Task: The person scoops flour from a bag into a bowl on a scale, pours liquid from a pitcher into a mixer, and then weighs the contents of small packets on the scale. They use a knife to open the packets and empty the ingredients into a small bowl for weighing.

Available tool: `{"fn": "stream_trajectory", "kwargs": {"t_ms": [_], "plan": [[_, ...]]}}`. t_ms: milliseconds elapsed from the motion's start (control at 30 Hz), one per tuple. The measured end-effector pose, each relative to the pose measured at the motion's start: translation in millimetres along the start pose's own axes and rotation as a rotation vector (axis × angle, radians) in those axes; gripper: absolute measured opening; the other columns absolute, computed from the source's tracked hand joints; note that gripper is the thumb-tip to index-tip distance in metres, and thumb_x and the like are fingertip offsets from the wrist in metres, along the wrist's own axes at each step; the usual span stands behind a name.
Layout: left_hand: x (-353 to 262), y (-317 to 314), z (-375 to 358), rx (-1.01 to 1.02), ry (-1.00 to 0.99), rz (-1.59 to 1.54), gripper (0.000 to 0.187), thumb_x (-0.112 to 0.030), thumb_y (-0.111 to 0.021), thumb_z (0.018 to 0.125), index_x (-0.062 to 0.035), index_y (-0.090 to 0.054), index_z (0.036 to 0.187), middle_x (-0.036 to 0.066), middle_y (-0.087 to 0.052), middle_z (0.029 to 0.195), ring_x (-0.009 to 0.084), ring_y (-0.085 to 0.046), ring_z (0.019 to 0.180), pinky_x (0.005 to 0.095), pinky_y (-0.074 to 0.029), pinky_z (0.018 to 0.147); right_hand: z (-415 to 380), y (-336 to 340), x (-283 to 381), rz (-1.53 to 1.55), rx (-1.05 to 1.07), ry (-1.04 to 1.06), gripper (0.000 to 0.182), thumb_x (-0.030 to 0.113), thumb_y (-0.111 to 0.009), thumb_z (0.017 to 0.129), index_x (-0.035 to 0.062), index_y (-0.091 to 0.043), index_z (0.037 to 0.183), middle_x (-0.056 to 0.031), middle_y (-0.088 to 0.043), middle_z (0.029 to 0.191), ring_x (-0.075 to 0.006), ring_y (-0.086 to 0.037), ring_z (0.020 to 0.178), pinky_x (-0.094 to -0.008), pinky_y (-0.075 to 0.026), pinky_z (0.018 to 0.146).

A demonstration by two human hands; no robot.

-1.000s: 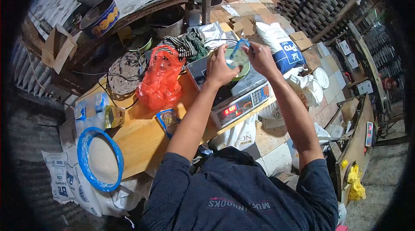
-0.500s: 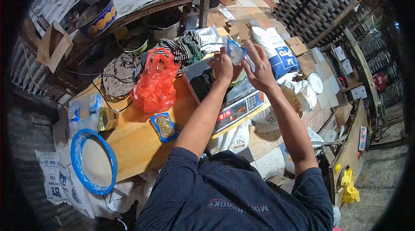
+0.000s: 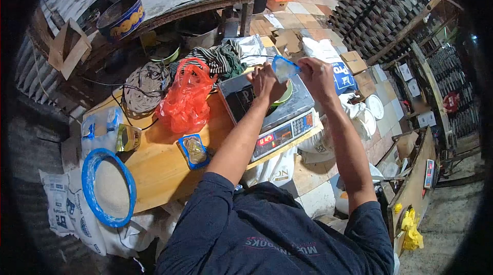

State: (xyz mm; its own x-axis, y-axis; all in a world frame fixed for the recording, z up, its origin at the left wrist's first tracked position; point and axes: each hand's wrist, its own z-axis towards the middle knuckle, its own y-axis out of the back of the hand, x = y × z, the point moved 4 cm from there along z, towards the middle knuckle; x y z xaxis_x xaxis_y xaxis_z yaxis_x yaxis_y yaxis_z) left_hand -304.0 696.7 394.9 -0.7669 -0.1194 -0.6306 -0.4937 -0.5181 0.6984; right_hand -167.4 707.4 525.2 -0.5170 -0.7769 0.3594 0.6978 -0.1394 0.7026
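A small clear plastic bag with blue edges [image 3: 284, 69] is held up between my hands, with something pale inside. My right hand [image 3: 319, 78] pinches its right corner, fingers closed. On the other side, my left hand [image 3: 268, 85] has curled fingers against the lower left of the bag; its fingertips are partly hidden. Below them a green bowl [image 3: 285, 95] sits on the digital scale [image 3: 287, 134], mostly covered by my left hand. The scale's red display is lit.
Left of the scale are a red plastic bag [image 3: 188, 101], a blue-edged packet [image 3: 194, 151] and a gold pouch [image 3: 128, 138] on the wooden table [image 3: 159, 175]. A blue basin [image 3: 89, 193] of pale granules stands at the table's left end. Striped cloth [image 3: 221, 59] lies behind.
My right hand has gone from spread fingers beside the bag to a closed pinch on its corner. The bag is now stretched and tilted to the right. The scale's reading differs.
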Motion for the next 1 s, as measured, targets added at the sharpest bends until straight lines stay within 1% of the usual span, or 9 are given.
{"fn": "stream_trajectory", "kwargs": {"t_ms": [200, 333, 433, 600, 667, 700, 800, 900, 1000], "plan": [[-18.1, 17.8, -1.9, 0.022, 0.042, -0.087, 0.078, -0.046, -0.074, 0.062, 0.0021, -0.047, 0.117, 0.020, -0.061, 0.106, 0.0345, -0.055, 0.107, 0.0525, -0.029, 0.094, 3.6, 4.0, 12.6, -0.055, -0.078, 0.046, 0.011, 0.004, -0.062, 0.083, 0.0028, -0.068, 0.092, -0.0155, -0.067, 0.081, -0.0318, -0.067, 0.073, -0.0386, -0.053, 0.065], [-17.8, 21.7, 1.9, 0.054, 0.071, -0.114, 0.077, -0.050, -0.073, 0.061, 0.0010, -0.048, 0.113, 0.019, -0.063, 0.100, 0.0345, -0.058, 0.101, 0.0526, -0.030, 0.092, 0.4, -1.2, 4.7, 0.053, 0.014, -0.030, 0.012, 0.000, -0.061, 0.083, 0.0030, -0.067, 0.092, -0.0157, -0.067, 0.084, -0.0305, -0.067, 0.074, -0.0367, -0.052, 0.065], [-13.5, 12.8, 0.2, -0.051, 0.006, -0.016, 0.077, -0.051, -0.073, 0.060, 0.0001, -0.049, 0.112, 0.018, -0.065, 0.097, 0.0343, -0.059, 0.098, 0.0515, -0.031, 0.091, 1.2, 0.1, 3.3, 0.047, -0.009, -0.115, 0.013, -0.002, -0.060, 0.083, 0.0030, -0.066, 0.093, -0.0158, -0.067, 0.084, -0.0296, -0.067, 0.075, -0.0360, -0.052, 0.065], [-11.2, 16.7, -2.3, 0.016, -0.001, 0.002, 0.080, -0.053, -0.075, 0.059, -0.0014, -0.049, 0.115, 0.018, -0.062, 0.104, 0.0323, -0.055, 0.106, 0.0500, -0.030, 0.093, 1.1, -6.1, -3.6, 0.121, -0.025, -0.175, 0.014, -0.001, -0.060, 0.084, 0.0029, -0.067, 0.095, -0.0163, -0.067, 0.082, -0.0293, -0.067, 0.075, -0.0362, -0.052, 0.066], [-5.8, 9.2, -5.2, -0.056, -0.051, 0.047, 0.085, -0.056, -0.078, 0.057, -0.0032, -0.048, 0.116, 0.015, -0.063, 0.107, 0.0301, -0.053, 0.108, 0.0492, -0.028, 0.091, -2.5, -12.3, -7.9, 0.091, -0.066, -0.135, 0.013, 0.001, -0.059, 0.087, 0.0024, -0.067, 0.097, -0.0131, -0.066, 0.080, -0.0195, -0.065, 0.071, -0.0314, -0.050, 0.061], [-6.0, 12.8, -5.0, 0.036, 0.006, 0.034, 0.083, -0.054, -0.076, 0.059, -0.0016, -0.048, 0.117, 0.016, -0.063, 0.108, 0.0301, -0.053, 0.109, 0.0490, -0.027, 0.092, -2.5, -12.8, -5.7, 0.075, -0.086, -0.115, 0.013, 0.003, -0.059, 0.089, 0.0021, -0.068, 0.098, -0.0115, -0.066, 0.079, -0.0146, -0.064, 0.069, -0.0290, -0.050, 0.059], [-6.3, 22.1, -6.2, 0.144, 0.071, -0.001, 0.083, -0.050, -0.076, 0.060, -0.0007, -0.046, 0.120, 0.016, -0.062, 0.108, 0.0301, -0.052, 0.109, 0.0491, -0.027, 0.093, -5.9, -20.0, 2.3, 0.349, -0.085, -0.196, 0.012, 0.001, -0.059, 0.088, 0.0013, -0.067, 0.098, -0.0138, -0.066, 0.079, -0.0177, -0.065, 0.066, -0.0312, -0.051, 0.059], [-0.9, 20.4, -7.8, 0.098, 0.059, 0.055, 0.081, -0.047, -0.076, 0.061, -0.0008, -0.046, 0.120, 0.016, -0.063, 0.107, 0.0298, -0.052, 0.110, 0.0492, -0.026, 0.093, -8.6, -21.2, -12.2, 0.189, 0.143, -0.189, 0.017, -0.001, -0.062, 0.084, 0.0010, -0.066, 0.101, -0.0144, -0.066, 0.086, -0.0188, -0.066, 0.072, -0.0340, -0.053, 0.060], [3.8, 17.5, -10.3, 0.016, -0.014, 0.103, 0.071, -0.045, -0.075, 0.064, -0.0015, -0.049, 0.115, 0.015, -0.064, 0.104, 0.0296, -0.052, 0.110, 0.0492, -0.026, 0.093, -8.4, -14.3, -5.4, 0.074, 0.111, -0.164, 0.021, 0.000, -0.067, 0.074, 0.0008, -0.067, 0.095, -0.0188, -0.066, 0.087, -0.0303, -0.066, 0.074, -0.0361, -0.051, 0.064]]}}
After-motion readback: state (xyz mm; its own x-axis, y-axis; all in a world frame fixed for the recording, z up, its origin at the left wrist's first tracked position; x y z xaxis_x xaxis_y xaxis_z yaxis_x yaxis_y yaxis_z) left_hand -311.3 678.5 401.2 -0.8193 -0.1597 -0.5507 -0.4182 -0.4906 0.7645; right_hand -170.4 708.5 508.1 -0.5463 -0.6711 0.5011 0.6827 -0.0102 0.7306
